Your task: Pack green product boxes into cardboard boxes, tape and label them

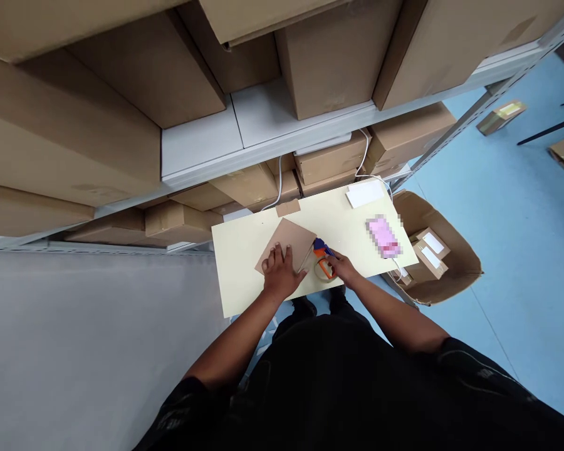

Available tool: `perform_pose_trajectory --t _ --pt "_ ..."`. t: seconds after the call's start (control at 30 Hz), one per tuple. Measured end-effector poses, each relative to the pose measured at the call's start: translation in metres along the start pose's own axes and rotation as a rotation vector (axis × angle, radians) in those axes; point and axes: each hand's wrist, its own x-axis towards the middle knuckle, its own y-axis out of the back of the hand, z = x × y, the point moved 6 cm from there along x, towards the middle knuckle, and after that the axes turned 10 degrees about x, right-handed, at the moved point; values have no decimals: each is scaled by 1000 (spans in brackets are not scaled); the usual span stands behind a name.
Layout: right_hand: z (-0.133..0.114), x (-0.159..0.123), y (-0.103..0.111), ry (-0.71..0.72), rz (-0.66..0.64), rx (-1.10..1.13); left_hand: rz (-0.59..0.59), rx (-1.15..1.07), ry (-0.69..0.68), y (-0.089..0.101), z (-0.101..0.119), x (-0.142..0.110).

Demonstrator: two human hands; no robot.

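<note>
A small brown cardboard box [292, 234] lies at an angle on the pale table [239, 288]. My left hand [280, 274] rests on it, palm down with the fingers spread. In my right hand [343, 268] is an orange and blue tape dispenser [323, 257] with a roll of tape. Its blue head is close to the box's right corner; whether it touches the box I cannot tell. My right fingers are wrapped round the dispenser and partly hidden.
A brown cardboard piece [288, 208], a white stack [365, 193] and a blurred pink item [383, 237] lie on the table. Right of it stands an open carton [465, 266] holding small labelled boxes [433, 262]. Shelves [263, 134] with large cartons rise beyond the table.
</note>
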Motion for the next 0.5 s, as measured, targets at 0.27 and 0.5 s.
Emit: perform_pose_trajectory --t 0.27,0.5 --pt "-75 74 -33 -77 -110 -218 74 61 -130 -12 -16 -21" --pt "-89 91 -46 -101 -214 -395 203 -11 -168 -28 -19 -16"
